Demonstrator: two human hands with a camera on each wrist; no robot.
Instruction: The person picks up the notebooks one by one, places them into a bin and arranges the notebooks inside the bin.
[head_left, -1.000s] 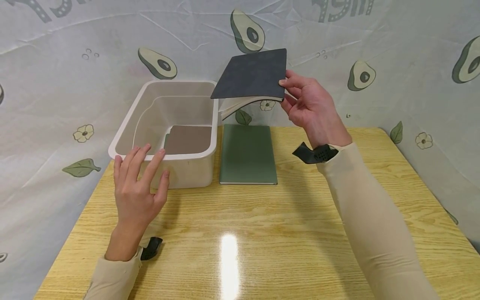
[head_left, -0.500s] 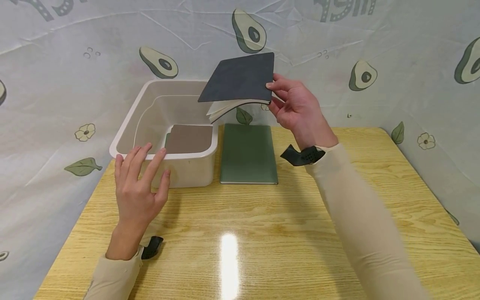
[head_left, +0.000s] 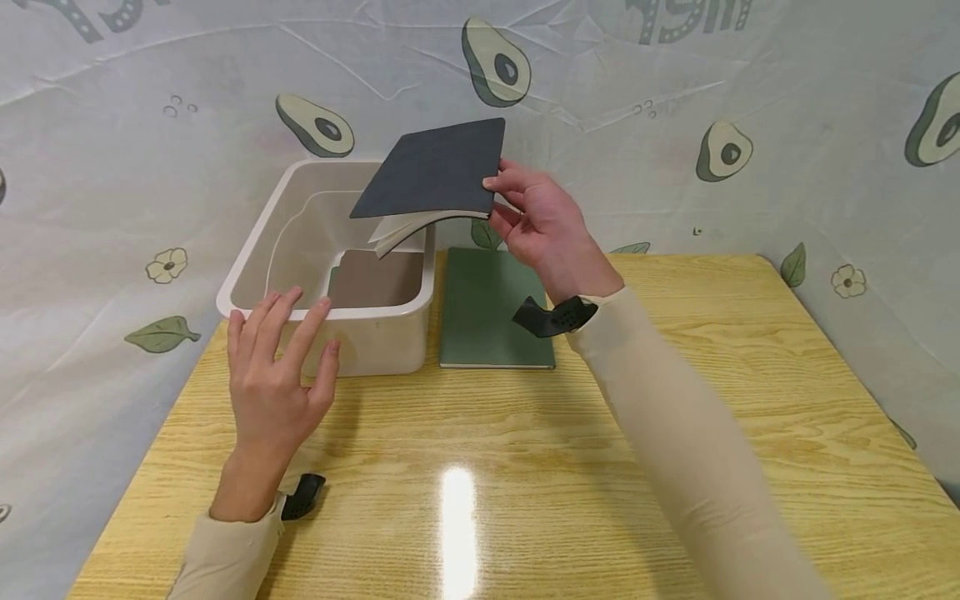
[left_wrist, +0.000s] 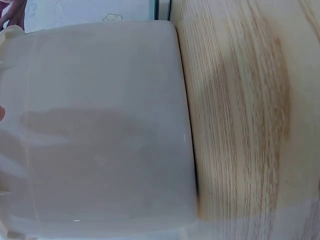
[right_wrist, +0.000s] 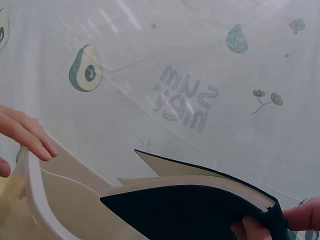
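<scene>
My right hand pinches a dark blue notebook near one edge, thumb on the cover and fingers beneath. The notebook hangs over the right part of a cream plastic bin, its loose side sagging and pages parted, as the right wrist view also shows. Inside the bin lie a brown book and a sliver of something green. My left hand is at the bin's near rim, fingers spread and loosely bent; whether they press it cannot be told. In the left wrist view the bin's outer wall fills much of the frame.
A green book lies flat on the wooden table, just right of the bin, partly behind the right wrist. A cloth printed with avocados hangs behind and beside the table.
My right hand has carried the dark blue notebook leftward and slightly down, from above the green book to over the bin. The left hand has stayed at the rim.
</scene>
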